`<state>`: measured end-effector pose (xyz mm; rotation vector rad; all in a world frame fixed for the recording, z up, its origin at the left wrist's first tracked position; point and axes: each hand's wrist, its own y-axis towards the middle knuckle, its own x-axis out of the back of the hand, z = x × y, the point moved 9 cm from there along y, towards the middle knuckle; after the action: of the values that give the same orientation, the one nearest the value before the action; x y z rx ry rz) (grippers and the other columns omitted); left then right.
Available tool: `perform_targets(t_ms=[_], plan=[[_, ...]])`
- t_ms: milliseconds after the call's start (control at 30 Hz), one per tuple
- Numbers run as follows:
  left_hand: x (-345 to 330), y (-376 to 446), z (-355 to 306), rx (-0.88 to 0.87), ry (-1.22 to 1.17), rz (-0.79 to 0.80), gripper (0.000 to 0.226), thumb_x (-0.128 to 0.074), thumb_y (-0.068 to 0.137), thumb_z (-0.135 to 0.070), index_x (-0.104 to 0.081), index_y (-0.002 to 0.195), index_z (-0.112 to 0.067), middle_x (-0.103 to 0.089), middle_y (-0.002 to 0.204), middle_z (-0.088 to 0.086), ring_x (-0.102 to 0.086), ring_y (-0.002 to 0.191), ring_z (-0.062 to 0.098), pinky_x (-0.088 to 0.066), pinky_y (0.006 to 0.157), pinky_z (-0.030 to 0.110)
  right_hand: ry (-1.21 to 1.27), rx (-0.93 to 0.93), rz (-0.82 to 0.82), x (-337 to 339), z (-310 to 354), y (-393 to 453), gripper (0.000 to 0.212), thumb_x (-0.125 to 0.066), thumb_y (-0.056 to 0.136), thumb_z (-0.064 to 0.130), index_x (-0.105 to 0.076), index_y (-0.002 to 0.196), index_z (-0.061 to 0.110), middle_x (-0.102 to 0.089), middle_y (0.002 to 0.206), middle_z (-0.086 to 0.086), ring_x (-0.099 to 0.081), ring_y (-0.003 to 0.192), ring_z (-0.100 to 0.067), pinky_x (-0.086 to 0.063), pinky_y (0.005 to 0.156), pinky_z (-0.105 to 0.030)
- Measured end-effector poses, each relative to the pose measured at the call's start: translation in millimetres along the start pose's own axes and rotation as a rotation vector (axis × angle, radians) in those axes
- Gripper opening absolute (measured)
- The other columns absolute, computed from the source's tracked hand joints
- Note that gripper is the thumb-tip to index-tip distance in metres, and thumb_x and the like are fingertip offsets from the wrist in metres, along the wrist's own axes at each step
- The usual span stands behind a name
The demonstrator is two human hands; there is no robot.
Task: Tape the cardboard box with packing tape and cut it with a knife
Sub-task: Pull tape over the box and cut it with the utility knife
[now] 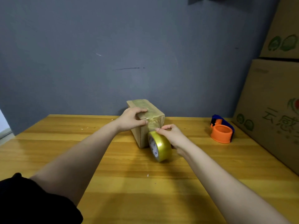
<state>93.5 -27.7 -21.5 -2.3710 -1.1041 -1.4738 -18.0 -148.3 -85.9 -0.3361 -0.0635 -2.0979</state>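
Sleeve (37, 201): dark cloth is covering the left upper arm at the near-left edge, well behind both grips.

Left hand (132, 118): it is pressing down on the near-left top corner of the box, fingers spread over the top and the thumb lying against the near face, so the hand is clamping cardboard and taped surface together.

Box (155, 120): it is sitting on the table (64, 159) with its long axis running away from the person toward the wall, directly under the left hand and just beyond and to the left of the right hand.

Tape strip (152, 124): a shiny band is already lying along the top and is coming down the near end face, just right of the left thumb and straight above the roll.

Roll (159, 146): the gold roll is standing on edge against the foot of the near end face, just below the right fingertips.

Right hand (171, 135): it is gripping the roll, fingertips pinched narrow at the top where the strip is leaving it; the palm side is hidden.

Deciding relation: the strip is running vertically from the box's top edge down to the roll, so the pull or the cut is likely to happen between the two hands, nearer the right.

Orange holder (221, 131): an orange and blue tape holder is lying well right of the right hand; no knife is showing.

Big cartons (273, 101): they are stacked at the far right.
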Motion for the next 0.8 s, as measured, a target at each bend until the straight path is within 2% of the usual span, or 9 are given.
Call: perform_targets(t_ms=[100, 200, 300, 367, 500, 633, 800], plan=[[-4, -3, 7, 0.060, 0.002, 0.009, 0.056, -0.065, 0.085, -0.039, -0.046, 0.138, -0.030, -0.031, 0.147, 0.009, -0.024, 0.140, 0.028, -0.017, 0.118, 0.039, 0.081, -0.018, 0.011, -3, -5, -10, 0.041, -0.069, 0.082, 0.034, -0.051, 0.116, 0.017, -0.058, 0.113, -0.005, -0.055, 0.091, -0.016, -0.043, 0.068, -0.027], [-9, -7, 8, 0.068, -0.023, 0.018, 0.052, -0.060, 0.088, -0.033, -0.043, 0.138, -0.036, -0.027, 0.147, 0.005, -0.022, 0.140, 0.025, -0.018, 0.118, 0.039, 0.089, 0.002, 0.009, -8, -7, -18, 0.042, -0.069, 0.081, 0.034, -0.050, 0.115, 0.019, -0.057, 0.119, -0.006, -0.057, 0.103, -0.021, -0.046, 0.072, -0.030], [-12, -12, 5, 0.050, -0.011, 0.011, 0.049, -0.054, 0.091, -0.036, -0.041, 0.139, -0.037, -0.027, 0.149, 0.001, -0.023, 0.140, 0.021, -0.020, 0.117, 0.036, 0.146, 0.002, 0.017, -13, -8, -28, 0.041, -0.068, 0.083, 0.032, -0.049, 0.117, 0.019, -0.057, 0.117, -0.007, -0.056, 0.092, -0.016, -0.044, 0.062, -0.027], [-13, -15, 5, 0.036, -0.034, -0.003, 0.047, -0.051, 0.093, -0.042, -0.042, 0.138, -0.037, -0.027, 0.149, 0.000, -0.026, 0.140, 0.020, -0.022, 0.116, 0.034, 0.178, 0.002, 0.025, -15, -9, -33, 0.041, -0.067, 0.084, 0.031, -0.048, 0.118, 0.018, -0.058, 0.116, -0.007, -0.055, 0.085, -0.012, -0.042, 0.061, -0.027], [-12, -19, 7, 0.020, -0.044, -0.043, 0.045, -0.049, 0.092, -0.046, -0.045, 0.136, -0.037, -0.030, 0.146, 0.000, -0.031, 0.137, 0.018, -0.026, 0.114, 0.033, 0.198, 0.026, 0.007, -17, -11, -38, 0.041, -0.067, 0.085, 0.032, -0.048, 0.117, 0.017, -0.060, 0.116, -0.008, -0.056, 0.091, -0.014, -0.043, 0.069, -0.027], [-13, -21, 9, 0.015, -0.052, -0.052, 0.046, -0.047, 0.093, -0.045, -0.043, 0.138, -0.035, -0.029, 0.146, -0.001, -0.034, 0.136, 0.017, -0.026, 0.111, 0.030, 0.190, 0.061, -0.032, -15, -10, -41, 0.041, -0.066, 0.085, 0.033, -0.049, 0.118, 0.014, -0.058, 0.114, -0.008, -0.053, 0.085, -0.009, -0.041, 0.067, -0.021], [-17, -19, 6, 0.005, -0.036, -0.037, 0.047, -0.043, 0.095, -0.047, -0.039, 0.140, -0.035, -0.027, 0.150, -0.002, -0.029, 0.139, 0.018, -0.024, 0.116, 0.036, 0.190, 0.050, -0.034, -16, -11, -42, 0.042, -0.064, 0.086, 0.036, -0.048, 0.119, 0.015, -0.056, 0.119, -0.008, -0.052, 0.095, -0.013, -0.041, 0.071, -0.020]])
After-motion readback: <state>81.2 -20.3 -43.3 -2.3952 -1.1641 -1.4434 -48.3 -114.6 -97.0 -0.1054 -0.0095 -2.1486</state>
